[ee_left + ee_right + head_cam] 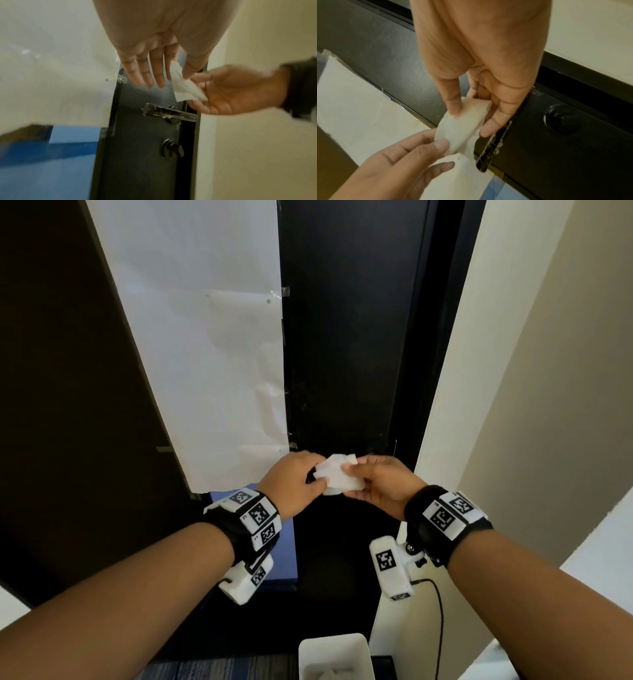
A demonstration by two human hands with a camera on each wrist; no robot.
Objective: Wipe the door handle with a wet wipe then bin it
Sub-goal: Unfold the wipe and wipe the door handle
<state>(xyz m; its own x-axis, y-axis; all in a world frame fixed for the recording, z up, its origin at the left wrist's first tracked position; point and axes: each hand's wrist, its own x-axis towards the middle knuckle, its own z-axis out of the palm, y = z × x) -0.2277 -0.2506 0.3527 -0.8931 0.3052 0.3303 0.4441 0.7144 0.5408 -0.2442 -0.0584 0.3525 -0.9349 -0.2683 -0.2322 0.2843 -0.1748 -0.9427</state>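
I saw both my left hand (291,479) and right hand (380,484) pinching the folded white wet wipe (337,478) between thumb and fingertips, just above the black bar-shaped door handle (169,113) on the dark door (349,337).

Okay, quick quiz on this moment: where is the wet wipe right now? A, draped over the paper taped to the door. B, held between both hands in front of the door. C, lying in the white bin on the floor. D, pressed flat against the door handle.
B: the wet wipe is pinched between the left hand and right hand, clear of the door handle.
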